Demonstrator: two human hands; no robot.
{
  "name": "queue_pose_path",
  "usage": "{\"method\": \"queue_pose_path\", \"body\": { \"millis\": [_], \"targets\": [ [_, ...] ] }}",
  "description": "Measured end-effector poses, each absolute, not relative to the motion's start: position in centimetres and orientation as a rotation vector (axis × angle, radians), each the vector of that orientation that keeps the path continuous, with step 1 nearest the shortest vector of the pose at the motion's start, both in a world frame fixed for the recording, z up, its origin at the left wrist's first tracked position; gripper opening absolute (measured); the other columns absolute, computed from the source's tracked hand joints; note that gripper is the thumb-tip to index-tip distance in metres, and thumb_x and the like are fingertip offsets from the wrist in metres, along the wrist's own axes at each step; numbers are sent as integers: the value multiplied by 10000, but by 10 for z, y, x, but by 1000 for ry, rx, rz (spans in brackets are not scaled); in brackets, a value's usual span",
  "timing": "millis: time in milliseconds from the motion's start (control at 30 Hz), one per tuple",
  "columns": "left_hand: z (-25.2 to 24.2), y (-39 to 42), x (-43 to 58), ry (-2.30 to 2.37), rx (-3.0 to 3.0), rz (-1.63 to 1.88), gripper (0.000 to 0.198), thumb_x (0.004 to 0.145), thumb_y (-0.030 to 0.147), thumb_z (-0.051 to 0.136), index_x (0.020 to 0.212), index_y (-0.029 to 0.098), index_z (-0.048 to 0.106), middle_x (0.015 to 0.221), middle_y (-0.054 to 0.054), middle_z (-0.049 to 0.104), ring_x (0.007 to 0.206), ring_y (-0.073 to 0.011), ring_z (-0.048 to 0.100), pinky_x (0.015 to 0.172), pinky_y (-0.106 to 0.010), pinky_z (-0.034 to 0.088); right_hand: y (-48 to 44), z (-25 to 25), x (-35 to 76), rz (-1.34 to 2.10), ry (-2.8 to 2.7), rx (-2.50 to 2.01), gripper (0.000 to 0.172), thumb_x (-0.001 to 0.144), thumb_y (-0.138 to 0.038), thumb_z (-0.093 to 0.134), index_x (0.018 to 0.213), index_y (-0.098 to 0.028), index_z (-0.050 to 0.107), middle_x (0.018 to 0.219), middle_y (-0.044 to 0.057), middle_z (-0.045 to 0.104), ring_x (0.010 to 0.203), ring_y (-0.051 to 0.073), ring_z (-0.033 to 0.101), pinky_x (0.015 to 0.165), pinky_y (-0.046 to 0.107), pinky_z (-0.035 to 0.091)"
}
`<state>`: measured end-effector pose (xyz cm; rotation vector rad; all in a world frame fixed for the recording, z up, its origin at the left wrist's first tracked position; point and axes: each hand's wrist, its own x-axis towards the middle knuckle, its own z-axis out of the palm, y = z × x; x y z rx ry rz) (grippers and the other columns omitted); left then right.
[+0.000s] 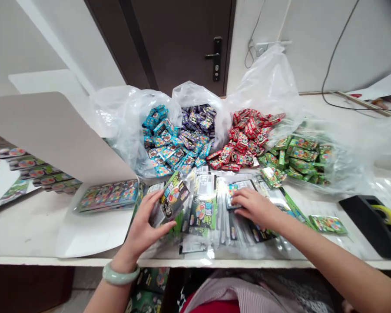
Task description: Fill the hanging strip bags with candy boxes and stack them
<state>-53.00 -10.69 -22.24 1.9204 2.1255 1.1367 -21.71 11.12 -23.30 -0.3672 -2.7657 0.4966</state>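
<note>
My left hand (146, 224), with a pale green bangle on its wrist, is closed around a black and green printed pouch (174, 198), its thumb stretched out below it. Over a spread of clear-windowed printed pouches (200, 213), my right hand (256, 208) has its fingers bent on a small blue packet (231, 193). The fingertips partly cover this packet. Just behind the pouches lie heaps of small packets: blue ones (164, 145), purple ones (200, 119), red ones (244, 141) and green ones (304, 156).
Clear plastic bags (267, 82) surround the heaps. At the left stands an open white carton (94, 234) with a packaged stack (109, 195) inside. A black tape dispenser (374, 224) and a single green packet (327, 224) lie at the right. The table's front edge (241, 264) is near my body.
</note>
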Motion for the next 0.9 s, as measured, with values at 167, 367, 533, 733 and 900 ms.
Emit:
{"method": "queue_pose_path", "body": {
  "millis": [167, 367, 533, 733, 900],
  "targets": [
    [-212, -83, -509, 1969, 2072, 916, 738, 781, 409, 725, 1413, 263, 373, 1386, -114, 428, 1300, -319, 426, 1099, -515, 370, 113, -235, -208, 601, -2750, -764, 807, 753, -470, 748, 1427, -175, 416, 1509, 177, 359, 1407, 350, 271, 1106, 562, 283],
    [-201, -72, -499, 1849, 2192, 710, 738, 770, 373, 736, 1408, 259, 384, 1376, -124, 432, 1279, -308, 451, 1081, -496, 398, 118, -237, -219, 771, -2674, -734, 723, 696, -326, 768, 1353, -180, 506, 1399, 164, 488, 1325, 325, 407, 1105, 533, 295],
    [-198, -71, -494, 1830, 2284, 686, 798, 761, 350, 747, 1441, 273, 336, 1393, -130, 411, 1283, -314, 437, 1073, -500, 404, 106, -196, -193, 784, -2356, -597, 590, 758, -281, 685, 1322, -249, 516, 1378, 111, 466, 1299, 273, 431, 1099, 477, 342],
    [-193, -57, -477, 1678, 2428, 632, 837, 787, 390, 724, 1481, 280, 268, 1423, -145, 377, 1305, -328, 401, 1083, -520, 383, 91, -153, -181, 516, -2778, -403, 667, 715, -246, 776, 1333, -210, 527, 1418, 142, 440, 1283, 301, 429, 1068, 470, 381],
    [-190, -56, -470, 1601, 2407, 578, 842, 783, 387, 722, 1484, 282, 268, 1427, -143, 379, 1318, -330, 389, 1083, -527, 384, 89, -152, -183, 441, -2852, -366, 690, 669, -251, 832, 1302, -230, 559, 1358, 130, 499, 1228, 327, 459, 1029, 495, 413]
  ]
}}
